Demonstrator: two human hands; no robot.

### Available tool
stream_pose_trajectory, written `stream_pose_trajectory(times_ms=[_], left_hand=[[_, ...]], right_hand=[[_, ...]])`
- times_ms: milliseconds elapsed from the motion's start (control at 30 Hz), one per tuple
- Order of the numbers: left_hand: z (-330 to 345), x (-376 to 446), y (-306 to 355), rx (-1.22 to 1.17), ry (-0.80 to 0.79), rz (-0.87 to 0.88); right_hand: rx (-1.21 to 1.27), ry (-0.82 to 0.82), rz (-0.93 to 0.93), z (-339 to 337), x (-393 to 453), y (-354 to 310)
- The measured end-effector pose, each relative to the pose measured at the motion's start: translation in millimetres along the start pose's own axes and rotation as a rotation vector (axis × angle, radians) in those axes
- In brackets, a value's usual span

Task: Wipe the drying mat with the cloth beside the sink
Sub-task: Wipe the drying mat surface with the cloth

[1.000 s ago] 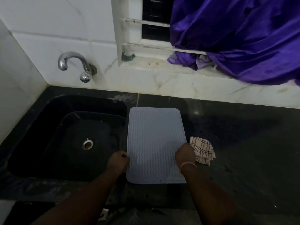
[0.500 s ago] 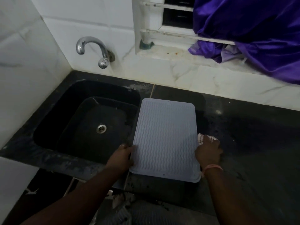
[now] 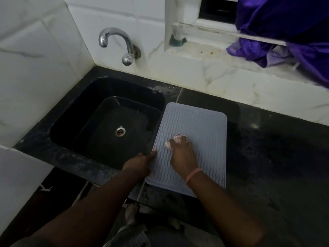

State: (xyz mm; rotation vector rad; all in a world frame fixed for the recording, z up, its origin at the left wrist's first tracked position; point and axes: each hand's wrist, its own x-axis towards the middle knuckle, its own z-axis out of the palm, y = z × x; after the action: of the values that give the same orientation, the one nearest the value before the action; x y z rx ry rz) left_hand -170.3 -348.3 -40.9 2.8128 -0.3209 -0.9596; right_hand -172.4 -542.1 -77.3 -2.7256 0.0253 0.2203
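Note:
A light grey ribbed drying mat (image 3: 201, 125) lies on the black counter just right of the sink. My right hand (image 3: 183, 155) presses a checked cloth (image 3: 175, 139) onto the middle of the mat; only a pale bunched edge of the cloth shows past my fingers. My left hand (image 3: 140, 164) grips the mat's left edge beside the sink rim, thumb on top of the mat.
The black sink (image 3: 114, 125) with a steel drain sits to the left, a chrome tap (image 3: 115, 43) on the tiled wall above it. The dark counter (image 3: 276, 157) stretches to the right. Purple fabric (image 3: 284, 27) hangs over the window sill at the back right.
My right hand picked the cloth up from the counter right of the mat and brought it onto the mat's middle. My left hand stayed on the left edge. The view shifted left.

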Motion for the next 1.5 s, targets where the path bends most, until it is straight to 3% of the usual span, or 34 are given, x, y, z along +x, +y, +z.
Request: stream_pose_trajectory(times_ms=[167, 300, 433, 533, 600, 733, 800, 900, 1033, 1133, 1233, 1333, 1433, 1500], left_hand=[[2.1, -3.4, 2.1, 0.021, -0.06, -0.026], [6.8, -5.3, 4.1, 0.024, -0.039, -0.049], [6.1, -5.1, 6.1, 0.035, -0.061, -0.067], [6.2, -5.5, 5.9, 0.031, -0.042, -0.073], [5.5, -5.4, 5.7, 0.011, -0.047, -0.078], [4.9, -5.9, -1.2, -0.046, -0.003, -0.065], [4.0, -6.9, -3.7, -0.056, -0.011, -0.055], [0.4, -7.5, -1.5, -0.024, -0.036, -0.059], [-1.1, -7.7, 0.8, 0.022, -0.052, -0.06], [-4.8, -6.5, 7.6, 0.095, -0.04, -0.074], [-9.5, -1.7, 24.8, 0.176, 0.023, -0.089], [-4.5, 1.0, 37.7, 0.181, 0.061, -0.101], [-1.3, 0.8, 41.2, 0.212, 0.076, -0.083], [-3.7, 0.8, 43.8, 0.192, 0.05, -0.088]], right_hand=[[0.005, -0.07, -0.252, 22.5, -70.7, -11.2], [0.021, 0.02, -0.336, -1.3, -47.3, 20.3], [0.025, 0.099, -0.153, -27.2, 19.9, 67.5], [0.046, 0.196, -0.002, -25.5, 30.1, 56.7], [0.11, 0.196, -0.065, -14.6, 6.8, 23.5], [0.198, 0.005, -0.296, 16.4, -61.7, -24.0], [0.163, -0.048, -0.361, 18.7, -75.3, -18.4], [0.09, 0.009, -0.395, -3.1, -48.5, 7.3], [0.02, 0.163, -0.091, -25.6, 11.1, 53.6], [0.033, 0.224, 0.098, -17.3, 16.3, 45.1], [0.166, 0.223, 0.032, 0.8, -14.9, 5.5], [0.177, 0.064, -0.1, 17.1, -63.3, -17.0], [0.168, 0.116, -0.186, 1.3, -75.3, 8.2], [0.034, 0.166, -0.165, -17.7, -55.9, 43.8]])
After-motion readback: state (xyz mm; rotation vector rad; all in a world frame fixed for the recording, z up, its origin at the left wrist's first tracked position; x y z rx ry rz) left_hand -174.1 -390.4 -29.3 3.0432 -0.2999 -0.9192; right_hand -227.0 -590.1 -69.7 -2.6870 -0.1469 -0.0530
